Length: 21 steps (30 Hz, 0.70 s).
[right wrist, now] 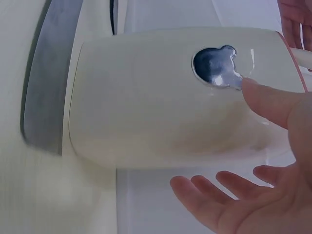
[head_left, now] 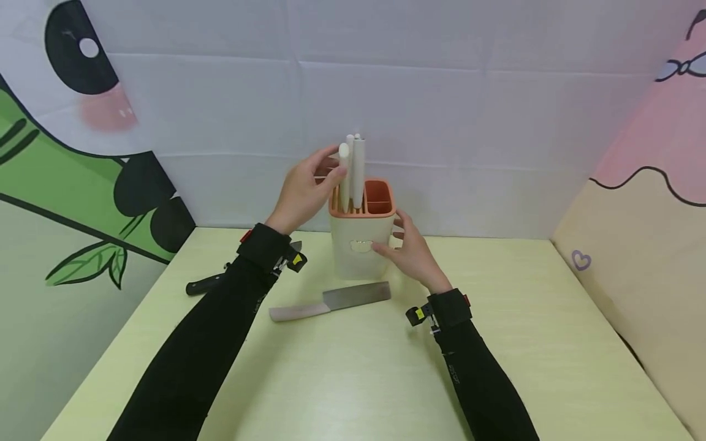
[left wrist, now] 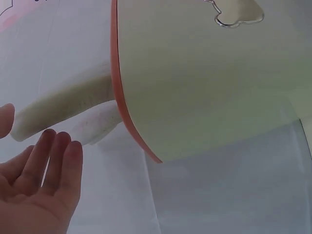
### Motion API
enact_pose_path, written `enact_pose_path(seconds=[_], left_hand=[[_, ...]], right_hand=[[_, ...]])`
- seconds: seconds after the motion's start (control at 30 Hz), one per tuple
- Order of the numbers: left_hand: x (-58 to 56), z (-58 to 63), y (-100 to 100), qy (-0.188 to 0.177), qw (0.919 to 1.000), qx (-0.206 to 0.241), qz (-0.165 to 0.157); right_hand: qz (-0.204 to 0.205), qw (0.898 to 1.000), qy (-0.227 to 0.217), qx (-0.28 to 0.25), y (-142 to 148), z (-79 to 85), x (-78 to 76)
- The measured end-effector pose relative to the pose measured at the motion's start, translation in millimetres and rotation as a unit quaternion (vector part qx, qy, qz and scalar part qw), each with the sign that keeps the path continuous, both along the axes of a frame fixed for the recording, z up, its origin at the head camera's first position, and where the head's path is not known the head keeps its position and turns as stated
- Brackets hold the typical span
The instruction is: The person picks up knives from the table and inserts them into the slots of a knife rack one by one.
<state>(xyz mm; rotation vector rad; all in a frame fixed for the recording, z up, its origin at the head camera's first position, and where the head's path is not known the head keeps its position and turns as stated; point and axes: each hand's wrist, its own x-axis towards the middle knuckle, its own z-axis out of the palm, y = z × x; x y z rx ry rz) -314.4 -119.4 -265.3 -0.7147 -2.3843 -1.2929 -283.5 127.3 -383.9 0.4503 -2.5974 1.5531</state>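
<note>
A cream knife block (head_left: 361, 257) with an orange rim stands upright at the back of the table. Several white handles (head_left: 358, 174) rise from its slotted left side. My left hand (head_left: 309, 187) is at the foremost handle, thumb and fingers spread around its upper end; in the left wrist view, gaps show between the fingertips and the handle (left wrist: 63, 105). On the block's right, my right hand (head_left: 410, 251) rests its thumb on the front by the shiny emblem (right wrist: 214, 66). Its other fingers (right wrist: 204, 190) extend loosely along the side.
A cleaver (head_left: 353, 296) with a pale handle lies flat before the block. Farther left, a black-handled knife (head_left: 203, 285) lies partly hidden beneath my left forearm. Behind the table hangs a pale cloth backdrop (head_left: 469, 122).
</note>
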Motion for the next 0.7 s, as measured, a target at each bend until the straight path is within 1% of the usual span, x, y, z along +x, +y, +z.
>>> enact_pose_path(seconds=[0.13, 0.3, 0.47, 0.6, 0.7], left_hand=[[10.1, -3.4, -12, 0.016, 0.9996, -0.006, 0.022], [23.0, -14.7, -28, 0.045, 0.9979, -0.033, 0.031], [39.2, -31.2, -47, 0.073, 0.9931, -0.082, 0.041], [51.6, -47.5, -63, 0.079, 0.9897, -0.110, 0.047], [59.4, -60.4, -71, 0.077, 0.9856, -0.140, 0.054]], right_hand=[[0.003, 0.999, 0.014, 0.048, 14, 8.2, 6.3], [0.000, 0.994, 0.041, 0.102, 33, 20.4, 23.2], [0.004, 0.990, 0.049, 0.130, 52, 24.2, 43.3], [0.006, 0.987, 0.061, 0.149, 66, 21.7, 57.4], [0.002, 0.984, 0.075, 0.165, 76, 19.7, 67.7]])
